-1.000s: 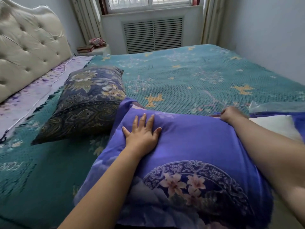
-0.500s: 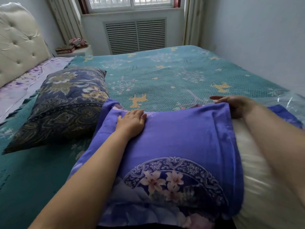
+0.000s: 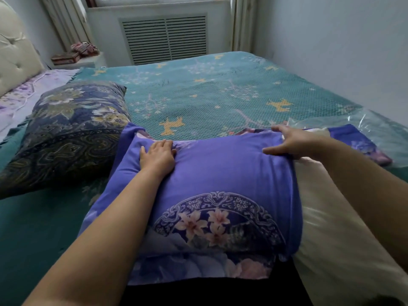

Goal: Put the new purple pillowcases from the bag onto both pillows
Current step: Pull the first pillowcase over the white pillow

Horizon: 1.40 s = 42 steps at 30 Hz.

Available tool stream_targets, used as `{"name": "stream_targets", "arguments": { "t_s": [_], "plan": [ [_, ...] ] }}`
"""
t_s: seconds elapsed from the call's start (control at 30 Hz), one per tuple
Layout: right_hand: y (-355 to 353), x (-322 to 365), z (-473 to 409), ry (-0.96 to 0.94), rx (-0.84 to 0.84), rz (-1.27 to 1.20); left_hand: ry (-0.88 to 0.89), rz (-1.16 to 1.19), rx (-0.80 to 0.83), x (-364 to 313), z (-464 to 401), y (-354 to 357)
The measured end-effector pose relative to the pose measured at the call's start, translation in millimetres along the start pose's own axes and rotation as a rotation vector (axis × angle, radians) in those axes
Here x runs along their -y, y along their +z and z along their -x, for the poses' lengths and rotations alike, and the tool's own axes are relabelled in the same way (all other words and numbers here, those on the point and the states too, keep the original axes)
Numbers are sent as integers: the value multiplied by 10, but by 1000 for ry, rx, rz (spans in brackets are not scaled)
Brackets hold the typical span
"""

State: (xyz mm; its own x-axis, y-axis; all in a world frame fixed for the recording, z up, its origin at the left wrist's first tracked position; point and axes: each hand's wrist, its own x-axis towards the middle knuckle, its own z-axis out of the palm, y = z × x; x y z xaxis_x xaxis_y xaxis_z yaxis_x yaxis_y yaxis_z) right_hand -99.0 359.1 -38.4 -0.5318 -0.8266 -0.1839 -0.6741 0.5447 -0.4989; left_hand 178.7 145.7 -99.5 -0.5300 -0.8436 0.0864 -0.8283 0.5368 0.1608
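Pillowcase (image 3: 220, 173) bears no readable writing; left hand (image 3: 157, 156) bunches it; right hand (image 3: 293, 142) grips its edge.

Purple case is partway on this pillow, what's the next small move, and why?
Probably pull the case's open edge right with the right hand, which grips it, while the left hand pins the purple pillowcase. The white pillow protrudes uncovered on the right.

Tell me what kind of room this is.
A bedroom, most likely at home: a bed with a tufted headboard, two pillows on it, one dark, one white going into a purple case.
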Motion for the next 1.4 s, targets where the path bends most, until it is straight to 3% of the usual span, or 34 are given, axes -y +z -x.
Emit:
{"name": "stream_targets", "arguments": {
  "t_s": [0.1, 0.2, 0.27, 0.33, 0.4, 0.57, 0.63, 0.77, 0.83, 0.9, 1.03, 1.1, 1.2, 1.27, 1.3, 1.33, 1.4],
  "plan": [
    [95, -10, 140, -45, -84, 332, 11, 54, -82, -71, 44, -13],
    [145, 37, -12, -9, -159, 513, 195, 107, -204, -206, 183, -47],
    [175, 62, -130, -22, -154, 487, 354, 157, -94, -297, 358, -96],
    [202, 47, -198, 53, -8, 374, 408, 131, 52, -343, 496, -171],
    [209, 45, -174, 88, 166, 322, 395, 100, 100, -328, 538, -243],
    [-31, 270, 33, -50, 408, 183, 324, 114, 0, -226, 378, -329],
    [-214, 300, 148, -60, 511, 119, 347, 23, 67, -240, 314, -387],
    [-414, 388, 304, -209, 440, -91, 390, -233, 268, -506, 243, -617],
    [-379, 390, 324, -298, 348, -216, 387, -306, 219, -697, 259, -690],
    [-313, 290, 317, -360, 131, -271, 366, -290, 69, -825, 284, -724],
    [-291, 261, 387, -311, -592, 18, 326, 5, -407, -939, 154, -952],
    [-386, 415, 449, -387, -977, 224, 298, 191, -652, -1062, 26, -1197],
    [-550, 709, 511, -538, -1330, 405, 251, 676, -778, -1191, -219, -1520],
    [-493, 961, 515, -505, -1363, 435, 246, 1110, -712, -1199, -350, -1597],
    [-393, 1115, 523, -541, -1298, 417, 216, 1338, -621, -1175, -381, -1595],
    [-238, 1268, 540, -640, -1171, 373, 153, 1527, -497, -1087, -442, -1532],
    [114, 1543, 697, -832, -732, 174, 6, 1768, -165, -853, -483, -1350]
  ]
}}
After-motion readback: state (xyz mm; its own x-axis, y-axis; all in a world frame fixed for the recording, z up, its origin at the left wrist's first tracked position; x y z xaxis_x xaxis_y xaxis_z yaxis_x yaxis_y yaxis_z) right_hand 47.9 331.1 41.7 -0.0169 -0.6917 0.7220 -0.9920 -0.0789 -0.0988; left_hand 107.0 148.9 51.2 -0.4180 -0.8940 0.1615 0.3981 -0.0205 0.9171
